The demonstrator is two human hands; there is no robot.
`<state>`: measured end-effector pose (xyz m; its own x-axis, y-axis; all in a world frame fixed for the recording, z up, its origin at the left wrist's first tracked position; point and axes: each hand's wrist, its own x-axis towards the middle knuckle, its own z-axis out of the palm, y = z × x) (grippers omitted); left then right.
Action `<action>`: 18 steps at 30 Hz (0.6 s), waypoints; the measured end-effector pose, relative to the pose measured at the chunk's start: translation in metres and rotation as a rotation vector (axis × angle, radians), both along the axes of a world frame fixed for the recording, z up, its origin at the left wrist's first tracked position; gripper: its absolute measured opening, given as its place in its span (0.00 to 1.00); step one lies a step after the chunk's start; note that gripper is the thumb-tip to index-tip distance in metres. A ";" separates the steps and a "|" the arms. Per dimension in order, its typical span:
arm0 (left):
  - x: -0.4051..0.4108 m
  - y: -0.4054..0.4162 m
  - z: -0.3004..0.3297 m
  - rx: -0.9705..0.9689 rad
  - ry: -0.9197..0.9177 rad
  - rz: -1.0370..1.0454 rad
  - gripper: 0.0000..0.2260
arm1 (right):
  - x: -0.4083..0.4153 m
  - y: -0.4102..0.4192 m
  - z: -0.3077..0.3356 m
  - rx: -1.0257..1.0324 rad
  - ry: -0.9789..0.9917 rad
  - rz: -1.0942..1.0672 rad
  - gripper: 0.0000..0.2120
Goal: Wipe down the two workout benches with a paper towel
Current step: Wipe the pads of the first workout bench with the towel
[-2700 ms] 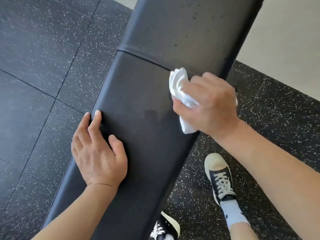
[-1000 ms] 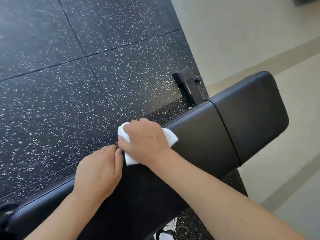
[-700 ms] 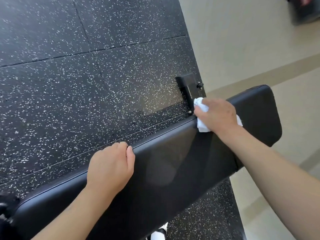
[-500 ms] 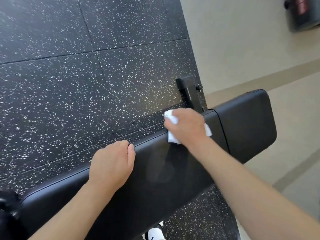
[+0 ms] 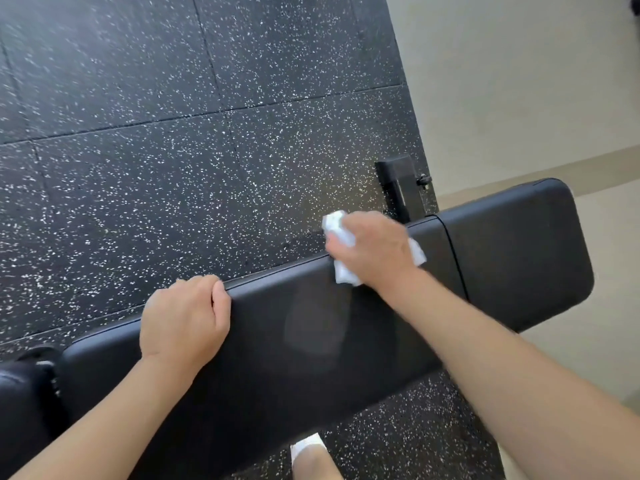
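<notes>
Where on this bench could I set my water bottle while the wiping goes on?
Two bare patches: the short black end pad beyond the seam, and the long black padded bench top between the left hand and right forearm. Crowded at the far edge, where the right hand rubs the white paper towel.

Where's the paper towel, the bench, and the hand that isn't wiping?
Paper towel (image 5: 343, 274): head view, its lower corner below the wiping hand.
Bench (image 5: 512, 244): head view, the far pad's top.
Left hand (image 5: 183, 317): head view, its back.
</notes>
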<state>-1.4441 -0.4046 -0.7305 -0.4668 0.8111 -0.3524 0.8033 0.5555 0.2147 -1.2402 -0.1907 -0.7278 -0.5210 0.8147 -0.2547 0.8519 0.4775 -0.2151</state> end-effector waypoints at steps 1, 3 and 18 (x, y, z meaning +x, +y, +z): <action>0.001 0.000 -0.001 0.006 0.017 0.005 0.17 | 0.021 0.023 0.000 0.027 -0.038 -0.027 0.16; 0.002 -0.002 -0.004 0.001 0.041 -0.001 0.19 | 0.052 0.057 0.001 0.076 -0.103 -0.055 0.15; -0.014 -0.027 0.002 -0.024 -0.050 0.061 0.19 | -0.077 -0.163 -0.013 0.260 0.414 0.212 0.13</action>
